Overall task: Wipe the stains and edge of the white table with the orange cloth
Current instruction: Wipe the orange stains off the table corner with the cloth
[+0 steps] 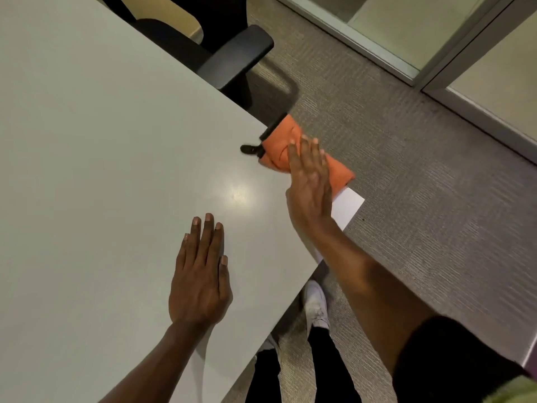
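Observation:
The white table (101,158) fills the left of the head view, its right edge running diagonally from the top to the near corner. The orange cloth (283,146), folded with a black trim and a small black tab, lies over that edge near the corner. My right hand (309,181) rests flat on the cloth with fingers straight and together, pressing it against the edge. My left hand (200,274) lies flat on the tabletop, fingers extended, holding nothing. No stain shows clearly; only a glare spot appears near the cloth.
A black office chair (232,53) with an armrest stands close to the table edge just beyond the cloth. Grey carpet (406,199) covers the floor at right. Glass partition frames (436,74) run along the top right. My legs and a white shoe (315,303) are below the corner.

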